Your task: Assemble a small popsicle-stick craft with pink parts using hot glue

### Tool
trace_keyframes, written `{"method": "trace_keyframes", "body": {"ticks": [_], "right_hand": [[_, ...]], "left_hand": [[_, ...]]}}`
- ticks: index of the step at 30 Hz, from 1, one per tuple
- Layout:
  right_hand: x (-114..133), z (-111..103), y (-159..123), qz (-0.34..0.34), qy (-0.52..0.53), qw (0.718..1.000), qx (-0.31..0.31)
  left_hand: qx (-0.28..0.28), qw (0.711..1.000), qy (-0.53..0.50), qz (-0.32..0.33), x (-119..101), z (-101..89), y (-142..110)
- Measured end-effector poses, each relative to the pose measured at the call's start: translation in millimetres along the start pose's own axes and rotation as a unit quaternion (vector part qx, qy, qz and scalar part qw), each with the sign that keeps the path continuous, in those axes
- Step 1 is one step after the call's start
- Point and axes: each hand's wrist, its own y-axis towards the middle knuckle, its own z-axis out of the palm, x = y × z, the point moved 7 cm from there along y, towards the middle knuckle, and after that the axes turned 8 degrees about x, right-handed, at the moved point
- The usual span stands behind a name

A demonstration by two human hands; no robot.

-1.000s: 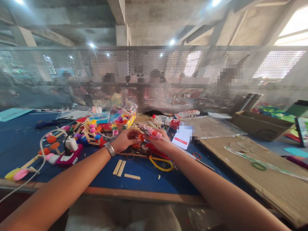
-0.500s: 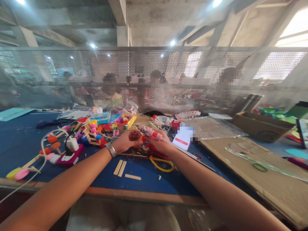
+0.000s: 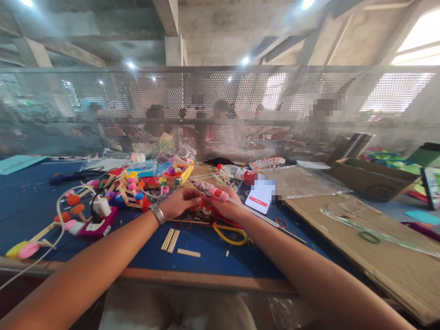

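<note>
My right hand (image 3: 227,205) is closed around a pink patterned hot glue gun (image 3: 215,191). A long translucent glue stick (image 3: 256,213) seems to run from its rear toward the lower right. Beside the gun's front end, my left hand (image 3: 178,201) has its fingers pinched together; what they hold is hidden. Under the hands lies a jumble with a yellow cord loop (image 3: 229,235). Closer to me, several craft sticks (image 3: 170,240) lie side by side, with one single craft stick (image 3: 189,252) just right of them.
Left, a purple power strip (image 3: 99,224) carries a white plug near colourful stick-and-pompom pieces (image 3: 132,188). Behind the hands lies a plastic bottle (image 3: 237,172); a lit phone (image 3: 259,196) is right of them. Cardboard (image 3: 343,238) and an open box (image 3: 374,178) fill the right side.
The orange piece visible at my left fingertips earlier is now out of sight. The glue gun has tilted or shifted slightly, and both hands stay close together.
</note>
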Motion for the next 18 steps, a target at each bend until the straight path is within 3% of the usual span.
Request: {"method": "trace_keyframes", "body": {"ticks": [10,18], "right_hand": [[3.8,-2.6,0.6,-0.024,-0.021,0.999,-0.030],[1.9,-3.4,-0.6,0.006,0.012,0.999,-0.038]], "left_hand": [[-0.022,0.999,-0.031,0.023,-9.3,0.7,0.6],[-0.025,0.999,-0.041,0.027,-6.3,-1.1,1.7]]}}
